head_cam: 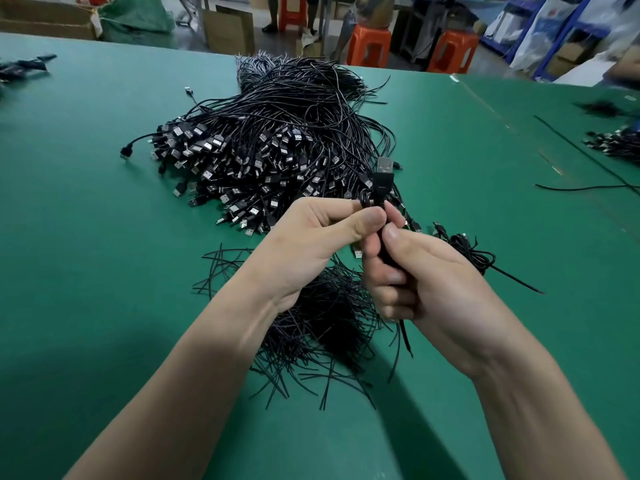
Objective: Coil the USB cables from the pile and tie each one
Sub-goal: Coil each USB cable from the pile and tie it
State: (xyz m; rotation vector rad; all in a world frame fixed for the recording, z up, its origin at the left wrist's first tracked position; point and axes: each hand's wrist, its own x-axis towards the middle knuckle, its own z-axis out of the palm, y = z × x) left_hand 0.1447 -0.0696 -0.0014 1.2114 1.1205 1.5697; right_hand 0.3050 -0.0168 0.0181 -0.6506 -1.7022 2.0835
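Note:
A big pile of black USB cables lies on the green table, plugs fanned toward me. Both hands hold one coiled black USB cable in front of the pile, its silver plug sticking up. My left hand pinches the coil's top between thumb and forefinger. My right hand is wrapped around the coil's lower part, thumb pressed beside my left thumb. A thin black tie end hangs below my right hand. Under my wrists lies a heap of short black twist ties.
One coiled, tied cable lies to the right of my hands. More cables lie at the far right edge, with a loose cable across the table. Orange stools and cardboard boxes stand beyond the table.

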